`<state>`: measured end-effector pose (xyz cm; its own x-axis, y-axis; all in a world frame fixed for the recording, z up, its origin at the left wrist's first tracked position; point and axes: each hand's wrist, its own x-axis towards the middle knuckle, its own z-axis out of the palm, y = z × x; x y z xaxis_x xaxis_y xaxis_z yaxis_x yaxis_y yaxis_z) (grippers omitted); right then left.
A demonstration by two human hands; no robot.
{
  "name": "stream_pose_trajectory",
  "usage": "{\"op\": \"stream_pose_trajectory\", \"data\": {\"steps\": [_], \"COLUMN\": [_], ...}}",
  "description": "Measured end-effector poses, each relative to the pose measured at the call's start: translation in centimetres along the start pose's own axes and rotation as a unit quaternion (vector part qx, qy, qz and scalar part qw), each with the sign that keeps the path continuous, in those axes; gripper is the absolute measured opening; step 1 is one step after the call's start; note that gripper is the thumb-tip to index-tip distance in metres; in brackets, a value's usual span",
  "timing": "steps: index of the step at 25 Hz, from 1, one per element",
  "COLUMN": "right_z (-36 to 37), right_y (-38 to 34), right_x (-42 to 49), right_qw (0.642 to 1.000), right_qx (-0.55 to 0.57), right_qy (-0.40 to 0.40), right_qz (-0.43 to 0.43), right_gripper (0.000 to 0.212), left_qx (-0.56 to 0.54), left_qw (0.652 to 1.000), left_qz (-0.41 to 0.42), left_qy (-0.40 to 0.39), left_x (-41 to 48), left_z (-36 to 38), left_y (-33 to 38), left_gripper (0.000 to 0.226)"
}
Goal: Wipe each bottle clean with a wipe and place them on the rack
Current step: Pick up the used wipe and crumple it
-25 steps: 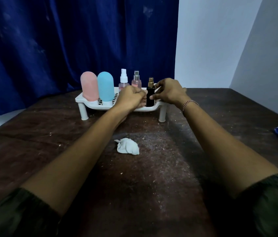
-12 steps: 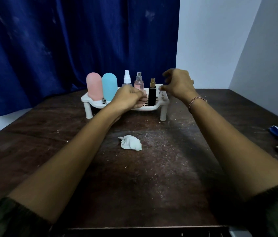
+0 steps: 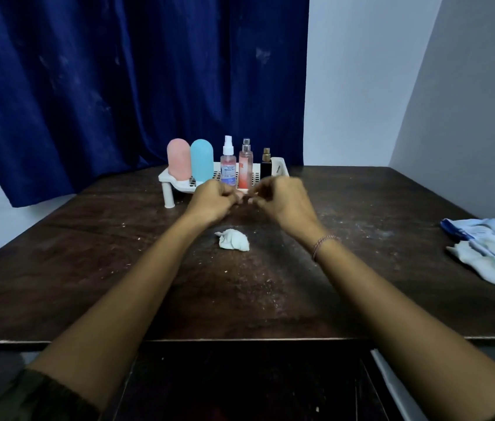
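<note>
we pull left hand (image 3: 213,202) and right hand (image 3: 282,202) back off rack (image 3: 280,165) | both curled, empty, just in front of it | bottles (image 3: 228,165) upright on rack | likely light, slick, tippy: grip mid-body

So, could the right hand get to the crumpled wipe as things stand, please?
Probably yes: the wipe lies in the open on the table, close to the right hand, with nothing between them.

A scuffed, dust-flecked dark wood table (image 3: 88,268) carries a white slotted plastic rack (image 3: 167,177). The pink bottle (image 3: 178,159) and blue bottle (image 3: 201,160) look smooth and matt, possibly silicone. The wipe (image 3: 233,239) is crumpled and paper-like, the curtain (image 3: 118,86) velvety blue cloth.
</note>
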<state>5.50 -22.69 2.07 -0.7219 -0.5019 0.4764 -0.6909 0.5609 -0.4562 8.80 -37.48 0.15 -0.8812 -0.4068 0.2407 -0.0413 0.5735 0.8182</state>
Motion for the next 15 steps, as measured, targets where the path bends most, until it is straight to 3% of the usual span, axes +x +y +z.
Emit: {"op": "stream_pose_trajectory", "data": {"steps": [4, 7, 12, 15], "right_z": [3.2, 4.8, 3.0, 1.3], "right_y": [-0.1, 0.0, -0.2, 0.0], "right_x": [-2.7, -3.2, -4.3, -5.1], "right_qw": [0.997, 0.994, 0.991, 0.972], "right_qx": [-0.032, -0.056, 0.081, 0.184], "right_qy": [-0.074, -0.085, -0.055, -0.067], "right_qz": [0.004, 0.04, 0.092, 0.131], "right_gripper": [0.022, 0.028, 0.012, 0.005], "left_qx": [0.093, 0.101, -0.024, -0.092], "left_qw": [0.996, 0.994, 0.996, 0.991], "left_qz": [0.005, -0.035, -0.079, -0.078], "left_qy": [0.004, -0.005, -0.04, -0.057], "left_x": [-2.4, -3.9, -6.1, -7.0], "left_z": [-0.7, -0.8, -1.0, -0.8], "left_y": [-0.6, -1.1, -0.7, 0.4], "left_gripper": [0.02, 0.021, 0.028, 0.035]}}
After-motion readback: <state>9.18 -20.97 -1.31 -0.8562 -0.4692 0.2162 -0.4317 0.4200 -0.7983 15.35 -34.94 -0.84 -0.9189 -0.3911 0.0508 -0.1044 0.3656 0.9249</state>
